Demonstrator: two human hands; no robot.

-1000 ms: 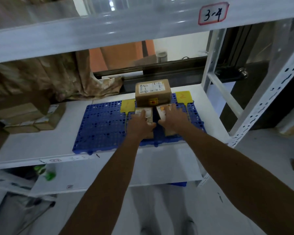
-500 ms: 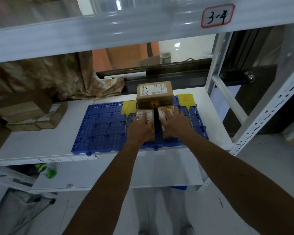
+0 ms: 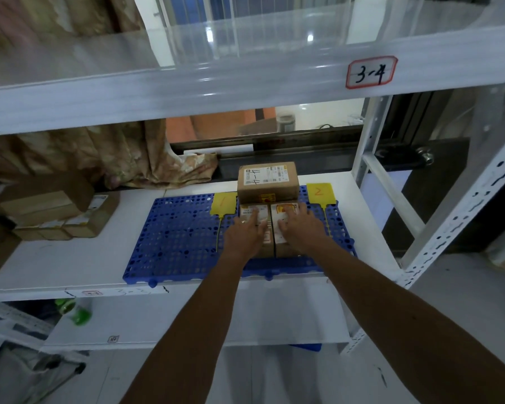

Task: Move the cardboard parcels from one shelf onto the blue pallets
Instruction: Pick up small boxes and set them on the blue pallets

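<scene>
The left hand (image 3: pixel 247 236) presses flat, fingers straight, on one small parcel (image 3: pixel 250 209), and the right hand (image 3: pixel 299 228) does likewise on its neighbour (image 3: pixel 278 210), side by side on the blue pallet (image 3: pixel 181 234). A hard shove could knock the larger parcel (image 3: pixel 267 182) at their twelve o'clock off the pallet's back. More boxes (image 3: pixel 56 211) sit at nine o'clock on the white shelf (image 3: pixel 56 259).

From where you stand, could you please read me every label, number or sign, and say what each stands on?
"3-4": red-bordered label on the upper shelf beam.
"4-4": handwritten on the rear parcel.
"2": right yellow tag.
"1", faint: left yellow tag.
Too small to read: print on left front parcel and right front parcel.
Blurred: writing on lower shelf edge.
</scene>
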